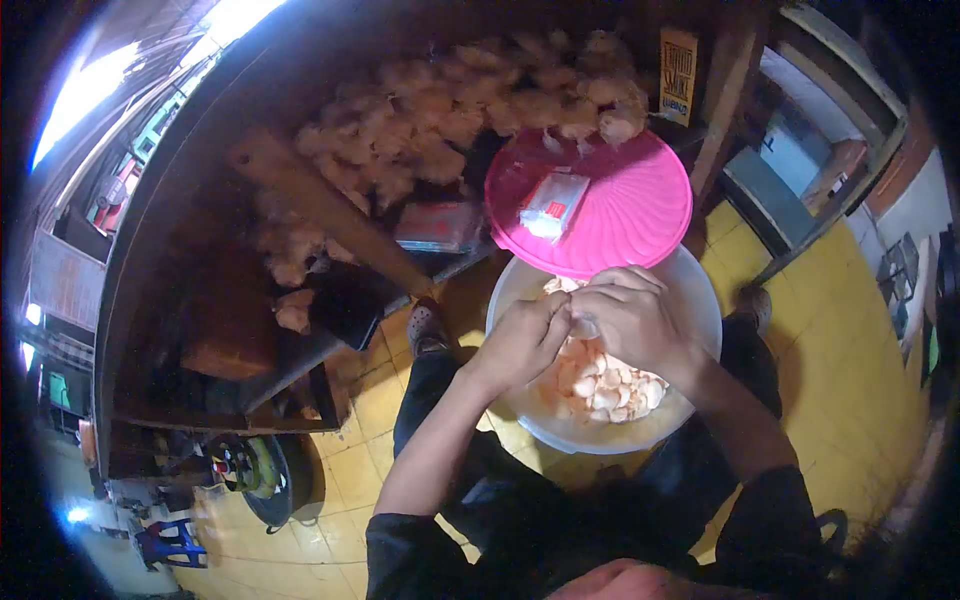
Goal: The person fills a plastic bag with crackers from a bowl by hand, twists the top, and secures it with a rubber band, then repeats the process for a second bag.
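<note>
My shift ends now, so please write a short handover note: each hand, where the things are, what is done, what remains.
Left hand: grip closed on a small pale piece, held over the white bowl.
Right hand: grip closed on the same piece, fingertips meeting the left's.
Things: the bowl sits on the lap; a pink lid with a white packet on it overlaps the bowl's far rim.
Done: pale pieces cover the bowl's bottom.
Left, it seems: a large pile of similar pieces on the table beyond.
</note>
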A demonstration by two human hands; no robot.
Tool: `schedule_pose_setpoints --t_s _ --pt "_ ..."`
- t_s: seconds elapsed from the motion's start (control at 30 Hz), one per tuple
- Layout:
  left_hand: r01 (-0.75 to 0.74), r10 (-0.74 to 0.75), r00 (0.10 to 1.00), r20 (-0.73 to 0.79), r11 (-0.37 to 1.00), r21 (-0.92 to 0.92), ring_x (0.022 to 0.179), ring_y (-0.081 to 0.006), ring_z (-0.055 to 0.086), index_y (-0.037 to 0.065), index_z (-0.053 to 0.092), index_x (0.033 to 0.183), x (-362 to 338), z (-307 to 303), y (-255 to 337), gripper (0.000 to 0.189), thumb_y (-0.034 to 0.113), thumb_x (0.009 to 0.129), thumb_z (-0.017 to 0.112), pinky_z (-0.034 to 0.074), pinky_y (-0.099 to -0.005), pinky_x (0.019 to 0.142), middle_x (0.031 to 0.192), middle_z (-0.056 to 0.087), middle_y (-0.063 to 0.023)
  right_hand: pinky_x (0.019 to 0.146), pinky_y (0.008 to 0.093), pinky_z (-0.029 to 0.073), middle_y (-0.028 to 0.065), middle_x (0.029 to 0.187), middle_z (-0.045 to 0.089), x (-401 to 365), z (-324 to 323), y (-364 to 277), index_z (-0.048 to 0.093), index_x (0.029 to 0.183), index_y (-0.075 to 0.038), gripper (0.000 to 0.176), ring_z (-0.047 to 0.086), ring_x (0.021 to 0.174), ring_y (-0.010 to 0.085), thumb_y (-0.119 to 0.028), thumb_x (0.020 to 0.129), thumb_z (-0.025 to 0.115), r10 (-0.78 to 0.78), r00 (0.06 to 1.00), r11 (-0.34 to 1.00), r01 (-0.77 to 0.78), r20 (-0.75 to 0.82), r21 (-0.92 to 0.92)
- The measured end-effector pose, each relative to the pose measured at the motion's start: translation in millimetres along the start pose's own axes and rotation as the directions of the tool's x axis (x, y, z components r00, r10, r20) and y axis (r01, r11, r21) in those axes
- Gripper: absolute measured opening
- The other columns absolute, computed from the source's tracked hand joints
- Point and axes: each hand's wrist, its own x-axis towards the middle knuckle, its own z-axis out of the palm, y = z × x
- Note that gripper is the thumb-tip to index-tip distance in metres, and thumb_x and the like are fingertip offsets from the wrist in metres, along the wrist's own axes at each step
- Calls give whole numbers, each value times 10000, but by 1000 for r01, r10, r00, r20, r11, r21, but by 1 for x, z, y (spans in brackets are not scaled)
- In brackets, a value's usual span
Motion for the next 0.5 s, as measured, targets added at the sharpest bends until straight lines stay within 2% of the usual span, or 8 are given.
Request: schedule_pose_setpoints --t_s 0.07,0.1,0.17,0.2,0.23,0.3,0.37,0.5 --pt "-141 171 983 -62 931 337 726 -416 630 3 570 903 0 -4 6 156 159 917 566 474 -500 655 742 629 -207 786 354 504 92 922 726 6 -6 -3 710 892 -61 102 671 885 216 -114 812 673 118 992 989 -122 55 84" --pt "-145 175 983 -60 930 338 726 -416 630 3 570 903 0 -4 8 156 159 917 566 474 -500 655 742 629 -207 786 354 504 92 922 726 5 -4 -2 710 892 -61 102 671 885 216 -114 812 673 118 992 989 -122 52 80" --pt "-236 313 943 -111 867 439 735 -375 641 41 608 962 -3 -4 11 103 120 896 617 497 -454 653 783 619 -210 774 363 513 128 919 721 4 7 2 711 934 -33 109 681 849 232 -101 875 651 424 898 787 -428 113 445" --pt "-237 317 941 -118 866 439 735 -375 641 41 608 962 0 -4 9 103 120 896 617 497 -454 653 783 619 -210 758 334 522 118 902 720 2 10 5 699 980 -2 124 681 827 187 -91 937 624 441 892 768 -434 102 471" --pt "-281 346 923 -172 907 314 724 -306 633 44 610 955 3 -3 4 92 102 890 643 487 -407 645 794 621 -170 758 334 522 118 902 720 2 10 6 699 980 -2 124 681 827 187 -91 937 624 436 894 772 -432 106 467" --pt "-324 363 902 -233 927 187 714 -238 625 47 613 947 4 -1 2 91 84 885 669 476 -360 636 804 623 -130 766 284 520 70 897 711 2 10 8 690 982 13 104 665 853 130 -68 942 640 542 811 422 -488 220 764" --pt "-140 109 985 -137 960 -244 726 -92 511 46 599 911 0 2 6 102 80 900 695 414 -260 646 799 554 -14 765 266 516 56 907 702 6 5 3 686 987 18 98 655 865 113 -58 943 644 545 813 393 -465 206 793" --pt "-127 67 988 -141 868 -480 734 -47 418 42 581 892 1 14 7 141 97 913 708 366 -222 656 779 473 43 775 264 516 65 943 691 0 7 8 683 975 24 88 655 883 120 -46 923 674 561 812 361 -415 161 835"
